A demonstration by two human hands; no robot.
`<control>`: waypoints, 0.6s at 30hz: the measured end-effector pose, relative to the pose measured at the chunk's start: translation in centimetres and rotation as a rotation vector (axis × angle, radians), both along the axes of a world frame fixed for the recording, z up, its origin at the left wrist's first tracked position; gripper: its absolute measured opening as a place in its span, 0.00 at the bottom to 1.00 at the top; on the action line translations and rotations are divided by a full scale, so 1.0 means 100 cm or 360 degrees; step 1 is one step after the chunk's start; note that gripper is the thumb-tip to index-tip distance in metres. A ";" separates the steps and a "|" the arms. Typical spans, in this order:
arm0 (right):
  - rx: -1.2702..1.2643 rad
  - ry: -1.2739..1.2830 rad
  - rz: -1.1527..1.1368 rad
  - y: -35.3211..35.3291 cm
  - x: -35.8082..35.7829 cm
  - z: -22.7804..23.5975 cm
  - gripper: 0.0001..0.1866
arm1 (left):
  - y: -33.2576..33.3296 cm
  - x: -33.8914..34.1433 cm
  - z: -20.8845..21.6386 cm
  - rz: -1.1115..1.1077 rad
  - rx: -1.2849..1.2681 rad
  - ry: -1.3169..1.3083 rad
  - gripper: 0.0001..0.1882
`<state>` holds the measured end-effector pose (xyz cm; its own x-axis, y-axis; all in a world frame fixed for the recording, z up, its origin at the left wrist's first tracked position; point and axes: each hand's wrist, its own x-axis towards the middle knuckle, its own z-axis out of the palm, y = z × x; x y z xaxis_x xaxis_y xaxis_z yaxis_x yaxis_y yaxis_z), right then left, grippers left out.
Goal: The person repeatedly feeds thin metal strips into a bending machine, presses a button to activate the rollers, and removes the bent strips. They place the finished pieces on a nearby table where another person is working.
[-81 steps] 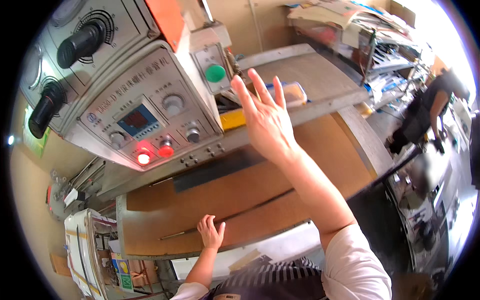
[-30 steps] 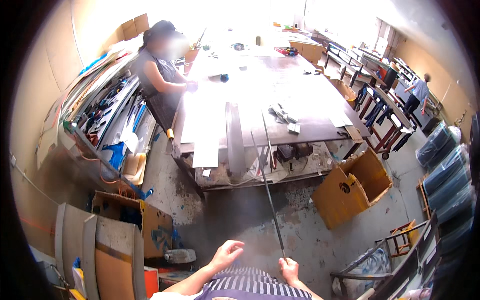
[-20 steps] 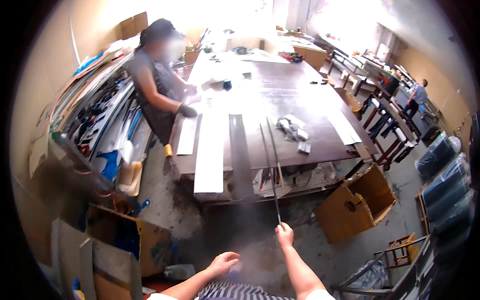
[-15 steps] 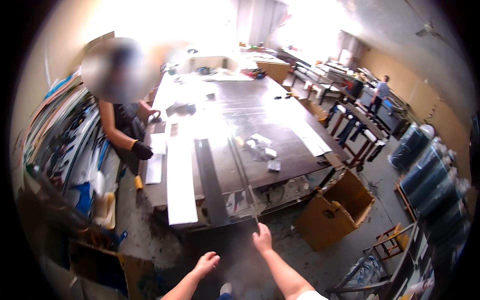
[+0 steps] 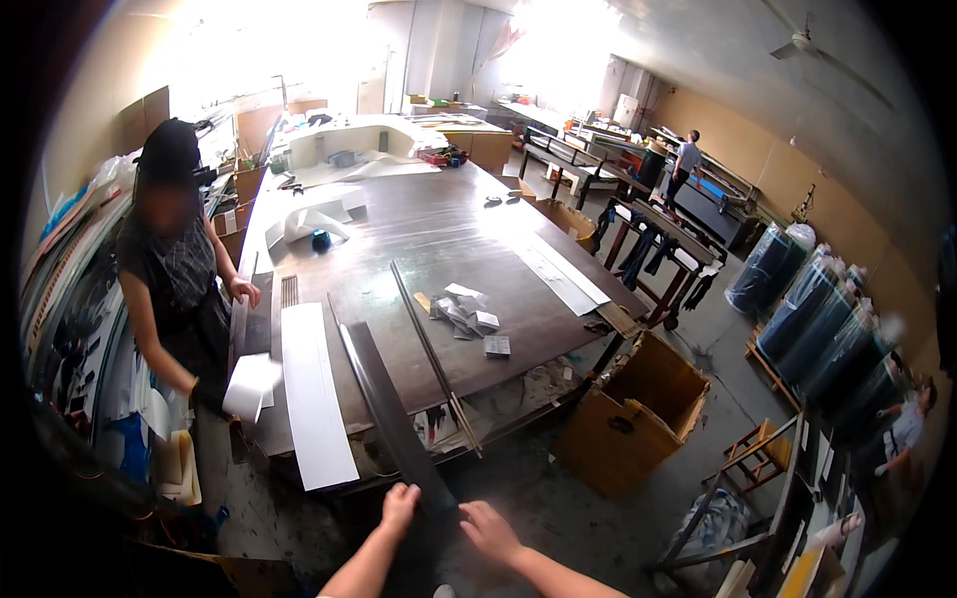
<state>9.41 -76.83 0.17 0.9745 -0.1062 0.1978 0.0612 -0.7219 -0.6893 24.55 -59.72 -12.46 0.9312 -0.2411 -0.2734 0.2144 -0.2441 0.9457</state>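
A long dark strip of sheet material (image 5: 389, 414) lies on the table and overhangs its near edge toward me. My left hand (image 5: 399, 508) is closed on the left corner of its near end. My right hand (image 5: 488, 530) pinches the opposite corner, fingertips at the edge. To the right of the strip, thin rods (image 5: 429, 349) rest on the table, their near ends past the edge. A long white strip (image 5: 314, 399) lies to the left, also overhanging slightly.
A co-worker (image 5: 179, 259) at the table's left side holds a white piece (image 5: 252, 387). Small grey pieces (image 5: 464, 311) lie on the dark tabletop (image 5: 439, 214). An open cardboard box (image 5: 608, 439) stands on the floor at right, near wrapped rolls (image 5: 812, 304).
My right hand has left the rods and moved to the dark strip; my left hand now grips it too. The strip has come toward me. The co-worker has picked up a white piece.
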 end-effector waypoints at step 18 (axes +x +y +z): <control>-0.0570 0.0146 0.0109 -0.041 -0.147 0.017 0.09 | -0.011 -0.285 0.131 -0.1000 0.0214 -0.0443 0.15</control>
